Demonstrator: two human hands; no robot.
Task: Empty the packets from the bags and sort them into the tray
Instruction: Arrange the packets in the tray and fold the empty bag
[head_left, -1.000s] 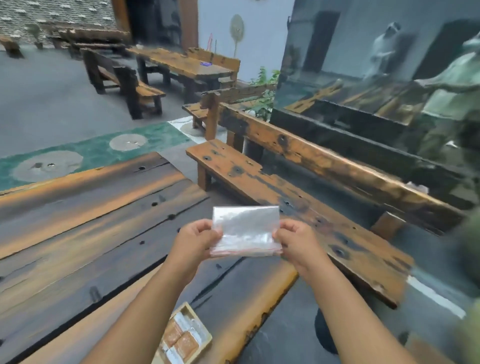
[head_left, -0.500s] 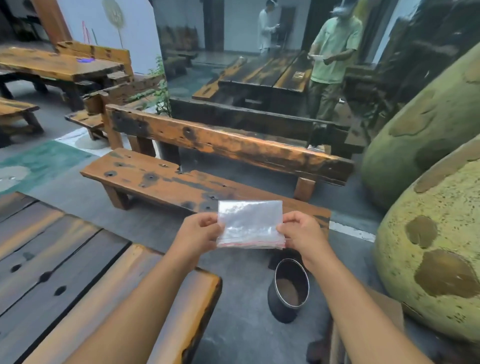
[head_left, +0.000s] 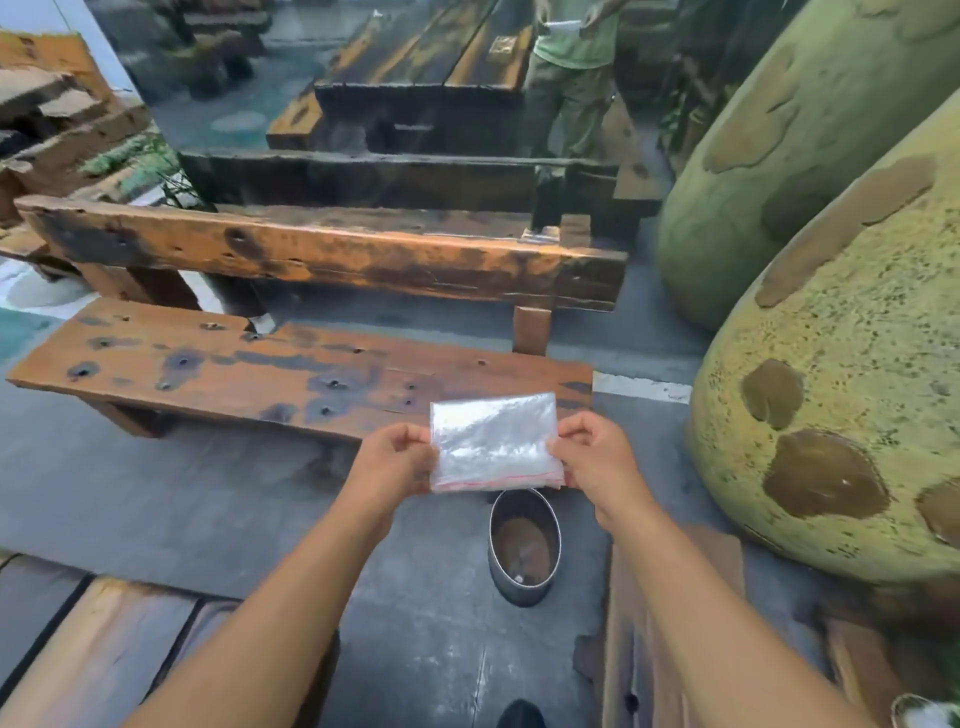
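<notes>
Long wooden bench (head_left: 291, 374) ahead of you, round metal bin (head_left: 524, 545) on the floor nearer in, and the clear zip bag (head_left: 493, 441) is up in the air just above the bin, looking flat and empty to me. Your left hand (head_left: 389, 462) and right hand (head_left: 597, 457) each pinch a side edge. If you're binning it, peek for a stuck packet first, then lower it close before letting go, it's light and could drift.

Head-worn view, forward and downward

Metal bin (head_left: 524, 551) sitting on floor (head_left: 208, 509) btwn bench (head_left: 270, 371) & table (head_left: 98, 654); mottled boulders (head_left: 852, 374) looming at rt.
</notes>
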